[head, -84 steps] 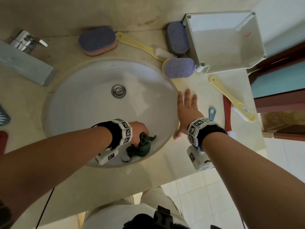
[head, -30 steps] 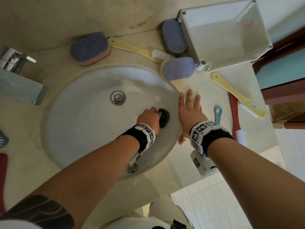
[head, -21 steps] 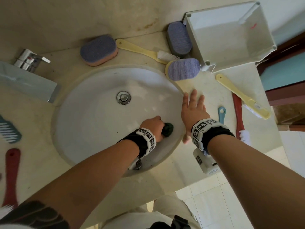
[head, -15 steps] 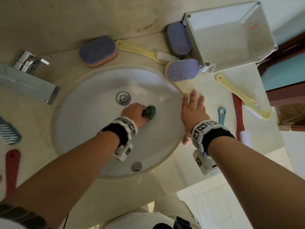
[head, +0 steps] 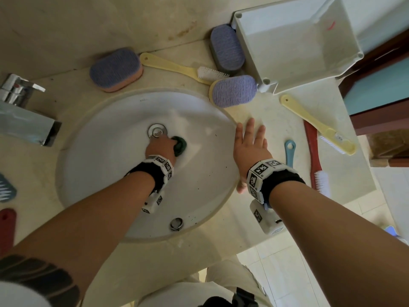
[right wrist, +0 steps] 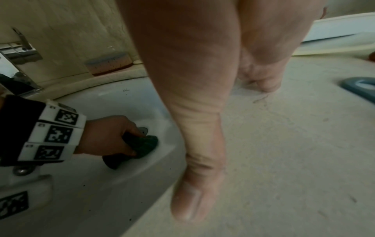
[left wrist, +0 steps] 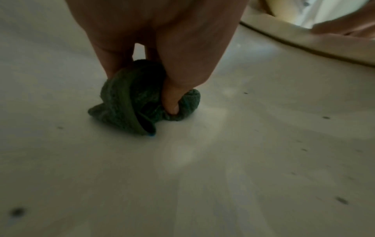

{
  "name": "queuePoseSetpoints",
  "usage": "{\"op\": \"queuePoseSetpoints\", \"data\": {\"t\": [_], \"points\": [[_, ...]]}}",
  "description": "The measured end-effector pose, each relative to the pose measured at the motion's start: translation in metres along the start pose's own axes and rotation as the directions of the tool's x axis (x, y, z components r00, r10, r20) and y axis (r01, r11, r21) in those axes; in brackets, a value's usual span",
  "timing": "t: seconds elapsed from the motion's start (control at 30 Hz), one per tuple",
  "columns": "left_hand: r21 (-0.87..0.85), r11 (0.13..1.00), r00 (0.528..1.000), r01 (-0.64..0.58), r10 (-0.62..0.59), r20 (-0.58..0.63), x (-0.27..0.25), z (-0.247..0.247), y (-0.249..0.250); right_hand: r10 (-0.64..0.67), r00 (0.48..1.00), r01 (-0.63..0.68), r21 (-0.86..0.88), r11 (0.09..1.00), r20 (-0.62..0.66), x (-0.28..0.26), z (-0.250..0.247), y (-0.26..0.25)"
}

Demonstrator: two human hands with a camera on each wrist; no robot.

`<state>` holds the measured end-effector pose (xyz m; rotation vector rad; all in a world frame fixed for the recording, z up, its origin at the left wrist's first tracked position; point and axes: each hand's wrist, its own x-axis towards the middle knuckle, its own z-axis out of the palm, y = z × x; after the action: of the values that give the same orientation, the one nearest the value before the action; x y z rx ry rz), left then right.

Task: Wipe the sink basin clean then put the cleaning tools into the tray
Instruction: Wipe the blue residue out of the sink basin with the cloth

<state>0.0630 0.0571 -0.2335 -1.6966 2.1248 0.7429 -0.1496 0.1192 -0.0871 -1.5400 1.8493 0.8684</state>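
A: What have I got nearest?

B: My left hand [head: 160,148] in the basin [head: 106,165], fingers curled round a balled green cloth [head: 179,145], pressing it onto the bottom just beside the drain [head: 157,131]. The left wrist view shows the thumb dug into the cloth's folds. Dark specks dot the basin around it.

A: And the right hand?

B: My right hand [head: 250,149] lies flat on the bench [head: 276,120] at the basin's right rim, fingers straight and spread, holding nothing.

A: Count the tools.

B: On the right of the bench, three brushes: one blue handle [head: 290,151] partly behind my wrist, one red [head: 313,158] with white bristles, one yellow [head: 316,125] lying across the red one. Farther back, one more yellow brush [head: 177,68] behind the basin. That is two yellow. At the left edge, another red one [head: 7,227] and a blue brush head [head: 6,191], both cut off.

A: Sponges?

B: Three purple-topped: one [head: 116,69] behind the basin, one [head: 234,91] at the rim touching the tray's corner, one [head: 226,49] against the tray's left wall.

A: The tray?

B: One white tray [head: 247,41] at the far right. One tap [head: 22,111] at the far left.
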Motion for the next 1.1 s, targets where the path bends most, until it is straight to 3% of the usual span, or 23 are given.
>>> {"op": "queuePoseSetpoints", "data": {"t": [0.27,0.37,0.43,0.5,0.57,0.7,0.9,1.0,1.1], "points": [[-0.056,0.971,0.966,-0.232,0.237,0.103,-0.044,0.017,0.066,0.001,0.999,-0.001,0.015,1.0,-0.032,-0.001,0.001,0.0],[-0.148,0.963,0.942,-0.227,0.256,0.219,-0.047,0.006,0.07,-0.005,1.0,0.006,0.015,1.0,-0.029,0.0,0.001,0.0],[-0.358,0.93,0.96,-0.083,0.171,0.222,-0.041,-0.006,0.065,-0.009,0.999,0.009,0.014,1.0,-0.033,-0.001,0.001,0.0],[-0.589,0.804,0.99,0.085,-0.002,0.141,-0.03,-0.018,0.059,-0.009,0.999,0.009,0.017,1.0,-0.032,0.0,0.001,0.0],[-0.699,0.706,0.993,0.114,-0.109,0.053,-0.014,-0.031,0.058,-0.007,1.0,0.007,0.018,1.0,-0.025,0.001,0.001,0.0],[-0.635,0.772,0.999,-0.026,-0.005,-0.047,0.011,-0.044,0.075,-0.004,1.0,0.004,0.016,1.0,-0.012,0.002,0.001,0.0],[-0.475,0.87,0.991,-0.131,0.129,-0.036,0.005,-0.015,0.099,0.007,1.0,-0.007,0.014,1.0,-0.008,0.004,0.001,-0.001],[-0.378,0.889,0.963,-0.256,0.267,-0.026,-0.014,-0.003,0.099,0.013,1.0,-0.013,0.022,1.0,-0.014,0.004,0.001,-0.002],[-0.298,0.873,0.905,-0.387,0.421,0.059,-0.034,0.003,0.092,0.019,0.999,-0.017,0.044,0.999,-0.032,0.003,0.0,-0.003]]}}
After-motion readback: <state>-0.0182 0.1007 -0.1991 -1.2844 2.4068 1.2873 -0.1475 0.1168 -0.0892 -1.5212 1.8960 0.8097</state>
